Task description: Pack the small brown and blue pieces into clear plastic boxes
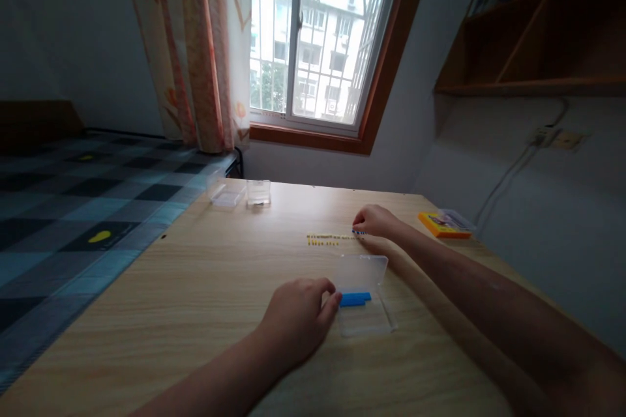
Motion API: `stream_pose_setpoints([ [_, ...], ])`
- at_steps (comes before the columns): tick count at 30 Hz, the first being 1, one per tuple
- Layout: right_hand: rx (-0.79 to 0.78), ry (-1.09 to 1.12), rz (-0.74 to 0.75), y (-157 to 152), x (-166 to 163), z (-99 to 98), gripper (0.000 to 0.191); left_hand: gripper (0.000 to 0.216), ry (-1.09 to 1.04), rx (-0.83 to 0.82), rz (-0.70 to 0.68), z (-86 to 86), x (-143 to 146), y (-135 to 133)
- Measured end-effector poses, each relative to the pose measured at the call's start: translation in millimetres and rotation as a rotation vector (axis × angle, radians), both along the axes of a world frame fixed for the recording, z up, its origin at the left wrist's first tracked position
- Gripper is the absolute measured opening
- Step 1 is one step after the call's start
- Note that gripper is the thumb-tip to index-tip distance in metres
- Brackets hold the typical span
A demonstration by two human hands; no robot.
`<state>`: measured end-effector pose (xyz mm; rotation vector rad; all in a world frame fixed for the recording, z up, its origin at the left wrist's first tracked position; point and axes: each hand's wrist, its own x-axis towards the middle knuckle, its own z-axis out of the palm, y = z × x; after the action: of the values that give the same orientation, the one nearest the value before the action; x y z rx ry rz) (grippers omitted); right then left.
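Observation:
A clear plastic case (388, 319) lies with its lid (364, 268) raised, and bright blue strips (355, 299) are inside it. My left hand (300, 309) is at the case's left edge, thumb and forefinger curled round it. Farther off, my right hand (375, 220) is pinched down at the right end of rows of tiny yellowish pieces (323, 236). A few small blue pieces (360, 232) show just below its fingertips. Whatever is between those fingers is too small to make out.
Two clear plastic containers, one open (228, 194) and one boxy (258, 192), stand at the table's far left. An orange-yellow box (444, 225) rests near the right edge. A checked bed (122, 202) adjoins the wooden table (220, 293) on the left.

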<state>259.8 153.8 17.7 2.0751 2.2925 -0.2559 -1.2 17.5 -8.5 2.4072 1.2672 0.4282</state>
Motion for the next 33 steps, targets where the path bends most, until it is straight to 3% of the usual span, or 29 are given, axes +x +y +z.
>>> stream_pose_setpoints([
  [7, -0.007, -0.038, -0.054, 0, -16, -4.3, 0.028, 0.034, 0.008, 0.030, -0.002, 1.3, 0, -1],
  [12, 0.130, 0.054, -0.037, -18, -21, 14.7, 0.020, 0.034, 0.024, 0.026, -0.007, 2.5, 0, -1],
  [17, 0.323, 0.224, 0.017, -90, -6, 50.4, 0.025, 0.033, 0.027, 0.036, -0.009, -0.1, 0, 0],
  [18, 0.342, 0.374, 0.076, -110, -3, 56.0, 0.027, 0.033, 0.027, 0.036, -0.009, -0.8, 0, 0],
  [21, 0.213, 0.619, 0.239, -164, -4, 63.4, 0.028, 0.033, 0.034, 0.039, -0.005, -1.2, 1, 0],
  [25, 0.065, 0.545, 0.263, -193, -17, 47.4, 0.013, 0.032, 0.057, 0.029, 0.015, 1.4, 3, -1],
  [33, 0.078, 0.349, 0.193, -178, -21, -0.1, 0.014, 0.030, 0.064, 0.020, 0.026, 1.4, 3, 0],
])
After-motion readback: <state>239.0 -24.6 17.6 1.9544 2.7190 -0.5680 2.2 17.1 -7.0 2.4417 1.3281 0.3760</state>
